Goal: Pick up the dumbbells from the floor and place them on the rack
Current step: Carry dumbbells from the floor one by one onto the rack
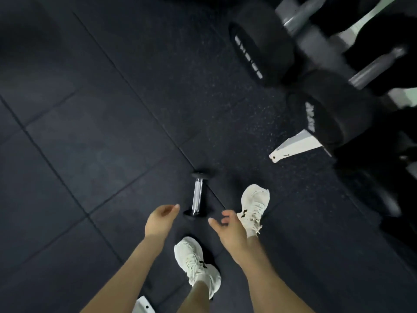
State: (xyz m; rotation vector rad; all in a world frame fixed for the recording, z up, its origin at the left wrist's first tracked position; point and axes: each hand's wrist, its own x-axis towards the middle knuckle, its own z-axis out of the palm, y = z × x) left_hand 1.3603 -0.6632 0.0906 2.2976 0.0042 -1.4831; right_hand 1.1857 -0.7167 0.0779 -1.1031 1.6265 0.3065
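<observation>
Black rubber floor tiles stretch wide on my left side. On them lies the small dumbbell with chrome handle and black ends, just ahead of my left hand and right hand. Both hands are loosely curled and hold nothing. The white metal rack stands at the right, its foot edge well apart from the dumbbell.

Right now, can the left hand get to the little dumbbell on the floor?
Probably yes. The left hand is open and empty, close to the near end of the small dumbbell, and nothing lies between them.
</observation>
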